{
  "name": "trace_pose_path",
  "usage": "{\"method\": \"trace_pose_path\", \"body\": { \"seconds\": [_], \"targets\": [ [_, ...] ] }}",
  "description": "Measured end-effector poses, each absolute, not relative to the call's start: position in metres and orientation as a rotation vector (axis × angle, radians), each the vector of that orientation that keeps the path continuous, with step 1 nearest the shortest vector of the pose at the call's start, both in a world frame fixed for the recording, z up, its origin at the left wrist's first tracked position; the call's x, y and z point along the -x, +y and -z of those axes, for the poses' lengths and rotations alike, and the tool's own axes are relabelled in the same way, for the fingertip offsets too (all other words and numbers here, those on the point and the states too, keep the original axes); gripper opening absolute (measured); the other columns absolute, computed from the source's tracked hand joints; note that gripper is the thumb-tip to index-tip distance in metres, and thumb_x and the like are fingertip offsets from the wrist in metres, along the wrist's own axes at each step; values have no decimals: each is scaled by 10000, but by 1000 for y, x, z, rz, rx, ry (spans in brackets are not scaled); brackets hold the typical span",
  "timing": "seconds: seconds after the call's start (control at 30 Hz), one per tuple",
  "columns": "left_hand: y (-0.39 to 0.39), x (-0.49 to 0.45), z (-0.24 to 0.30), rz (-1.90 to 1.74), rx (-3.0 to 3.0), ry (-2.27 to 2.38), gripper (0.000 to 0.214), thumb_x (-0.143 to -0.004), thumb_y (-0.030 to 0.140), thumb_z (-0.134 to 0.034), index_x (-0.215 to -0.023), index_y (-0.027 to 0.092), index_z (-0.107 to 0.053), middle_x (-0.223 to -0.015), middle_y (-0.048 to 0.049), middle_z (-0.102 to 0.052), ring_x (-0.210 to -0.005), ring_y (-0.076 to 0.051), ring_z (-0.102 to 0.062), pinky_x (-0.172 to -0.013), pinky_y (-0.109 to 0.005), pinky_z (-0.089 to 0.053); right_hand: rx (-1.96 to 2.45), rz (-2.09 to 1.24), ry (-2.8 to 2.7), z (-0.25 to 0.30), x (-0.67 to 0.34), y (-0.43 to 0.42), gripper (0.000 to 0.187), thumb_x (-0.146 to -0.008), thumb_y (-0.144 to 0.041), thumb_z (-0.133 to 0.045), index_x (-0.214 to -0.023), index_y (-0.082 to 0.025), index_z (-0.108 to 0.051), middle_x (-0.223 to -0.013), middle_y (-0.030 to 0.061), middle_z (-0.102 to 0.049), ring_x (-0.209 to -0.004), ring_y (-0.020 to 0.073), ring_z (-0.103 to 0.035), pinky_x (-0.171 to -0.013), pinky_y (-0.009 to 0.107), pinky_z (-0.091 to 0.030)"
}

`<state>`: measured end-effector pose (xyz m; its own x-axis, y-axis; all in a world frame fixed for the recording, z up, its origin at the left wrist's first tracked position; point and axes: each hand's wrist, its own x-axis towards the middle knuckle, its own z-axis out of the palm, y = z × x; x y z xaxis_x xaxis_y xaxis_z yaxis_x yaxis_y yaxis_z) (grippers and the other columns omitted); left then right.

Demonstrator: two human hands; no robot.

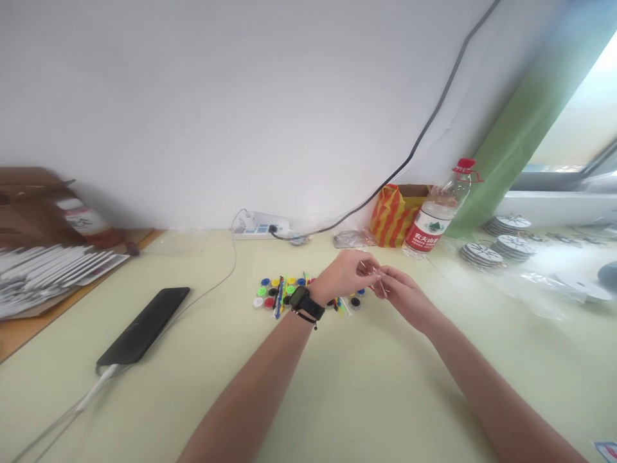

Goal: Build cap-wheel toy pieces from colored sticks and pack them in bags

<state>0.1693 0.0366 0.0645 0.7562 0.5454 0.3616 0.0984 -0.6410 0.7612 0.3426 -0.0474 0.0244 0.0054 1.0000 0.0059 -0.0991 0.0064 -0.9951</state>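
Observation:
My left hand, with a black watch on its wrist, meets my right hand above the table. The fingers of both are closed in a pinch around a small bundle of thin, reddish and pale strips, too blurred to name exactly. Below and behind my left hand lie several small round discs in blue, yellow, green, black, red and white, such as a red disc. Thin coloured strips lie among them. My left hand and wrist hide part of this group.
A black phone with a white cable lies at left, near a stack of white packets. Against the wall are a power strip, a striped bag and a large water bottle. Stacked white discs stand at right.

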Motion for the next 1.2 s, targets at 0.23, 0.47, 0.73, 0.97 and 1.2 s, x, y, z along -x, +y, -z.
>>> {"method": "trace_pose_path", "body": {
  "seconds": [0.23, 0.47, 0.73, 0.97, 1.2],
  "targets": [
    [33, -169, -67, -731, -2261, 470, 161, -834, 209, -649, -959, 168, -742, -940, -60, -741, -773, -155, -702, -713, -265, -563, 1139, -1318, -1093, -25, -347, -46, 240, -798, -419, -719, -876, -230, -593, -761, 13, -590, -701, 171, -529, -697, 338, -446],
    [35, -169, -66, -680, -2235, 475, 75, -774, 195, -684, -834, 155, -705, -792, -29, -703, -697, -150, -688, -598, -231, -504, 1207, -1277, -1149, -26, -343, -50, 194, -813, -396, -651, -908, -247, -571, -636, -46, -492, -601, 145, -452, -610, 304, -395],
    [32, -173, -53, -556, -2290, 462, 156, -759, 151, -647, -879, 170, -744, -792, -14, -730, -734, -151, -670, -657, -239, -505, 1546, -569, -1482, -2, -363, -37, 354, -943, -393, -454, -1201, -242, -644, -995, 67, -660, -891, 242, -602, -803, 388, -470],
    [17, -189, -35, -300, -2402, 485, 73, -708, 138, -715, -667, 195, -737, -714, -17, -731, -712, -179, -671, -602, -261, -483, 1556, -448, -1730, 21, -376, -29, 415, -963, -343, -449, -1347, -267, -586, -1002, 87, -628, -889, 258, -610, -835, 432, -504],
    [26, -178, -41, -246, -2600, 415, 85, -693, 167, -755, -752, 226, -771, -835, -23, -757, -908, -238, -663, -766, -326, -492, 1532, -234, -1822, 24, -373, -30, 342, -972, -383, -496, -1270, -269, -620, -1206, 106, -654, -1184, 310, -549, -1022, 490, -451]
  ]
}}
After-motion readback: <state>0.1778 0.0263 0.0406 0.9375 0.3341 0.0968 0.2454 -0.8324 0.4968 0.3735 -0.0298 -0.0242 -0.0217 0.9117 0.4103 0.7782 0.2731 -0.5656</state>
